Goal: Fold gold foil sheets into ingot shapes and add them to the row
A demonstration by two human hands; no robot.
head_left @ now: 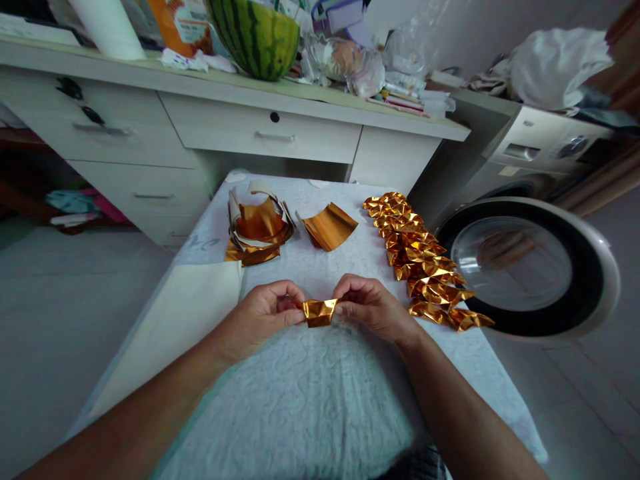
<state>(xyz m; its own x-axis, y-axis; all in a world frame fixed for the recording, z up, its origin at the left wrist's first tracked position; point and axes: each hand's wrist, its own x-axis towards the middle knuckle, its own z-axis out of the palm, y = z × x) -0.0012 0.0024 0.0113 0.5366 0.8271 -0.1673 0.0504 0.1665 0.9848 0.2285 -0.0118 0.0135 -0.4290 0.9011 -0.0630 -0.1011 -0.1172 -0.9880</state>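
Note:
A small folded gold foil paper ingot (320, 313) is held level between my two hands, just above the cloth-covered table. My left hand (267, 308) pinches its left end between thumb and fingers. The right end is pinched by my right hand (367, 305). Beyond my hands lies a short stack of curved gold foil sheets (330, 227). To its left sits a larger pile of curled gold and white-backed sheets (260, 223). Rows of folded gold foil ingots (420, 257) run down the table's right side.
The table wears a pale patterned cloth (300, 407). Behind it stands a white drawer counter (270, 127) carrying a cut watermelon (257, 40), an orange packet (183, 27) and plastic bags. At the right, a washing machine's round door (525, 267) hangs open beside the table edge.

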